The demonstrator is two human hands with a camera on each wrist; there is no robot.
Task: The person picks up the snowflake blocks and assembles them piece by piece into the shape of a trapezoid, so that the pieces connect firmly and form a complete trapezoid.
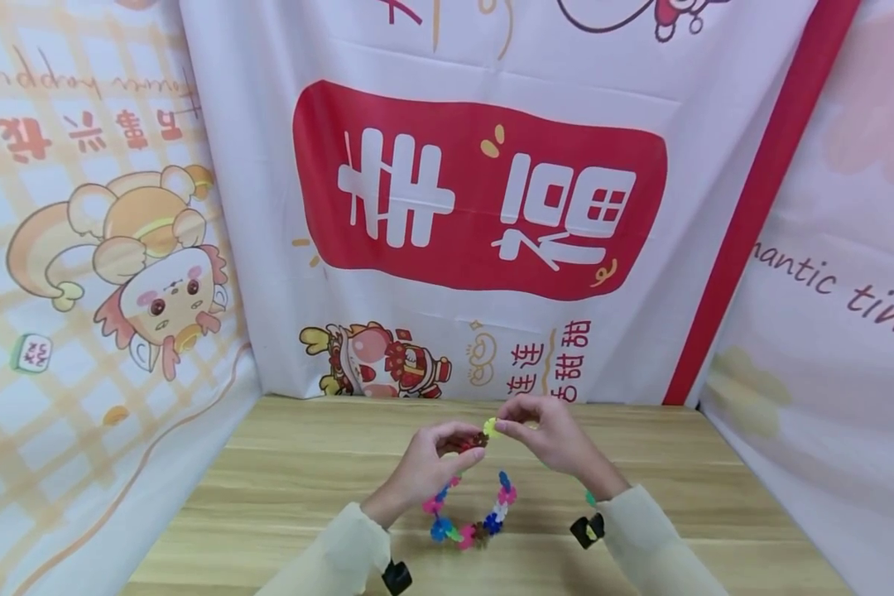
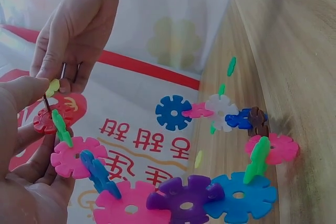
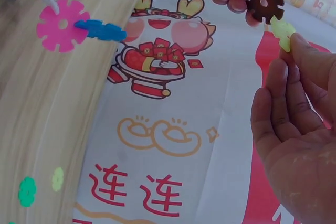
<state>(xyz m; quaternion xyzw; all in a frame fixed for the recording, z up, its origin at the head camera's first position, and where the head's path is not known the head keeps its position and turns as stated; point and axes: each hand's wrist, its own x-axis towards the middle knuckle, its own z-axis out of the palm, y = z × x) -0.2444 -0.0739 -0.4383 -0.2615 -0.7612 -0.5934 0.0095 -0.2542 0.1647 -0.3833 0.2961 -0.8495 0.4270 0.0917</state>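
My left hand [image 1: 428, 463] grips one end of a chain of interlocking notched plastic discs, holding it by a red disc [image 2: 44, 121]. Joined to that red disc is a brown disc [image 3: 265, 4], at the chain's tip. Between thumb and fingers, my right hand [image 1: 551, 434] pinches a pale yellow disc [image 3: 284, 34], its edge right at the brown one. From the left hand the chain curves down in a wide loop of pink [image 2: 79, 157], purple [image 2: 185, 199], blue, green and white discs. Its other end, a blue disc [image 3: 102, 30], hangs free of both hands.
Loose green [image 3: 27, 191] and yellow [image 3: 58, 179] discs lie on the wood-grain table [image 1: 283, 480], off to the right. A printed cloth [image 1: 268, 207] hangs behind the table, with more cloth on both sides. Each wrist carries a black camera [image 1: 587, 531].
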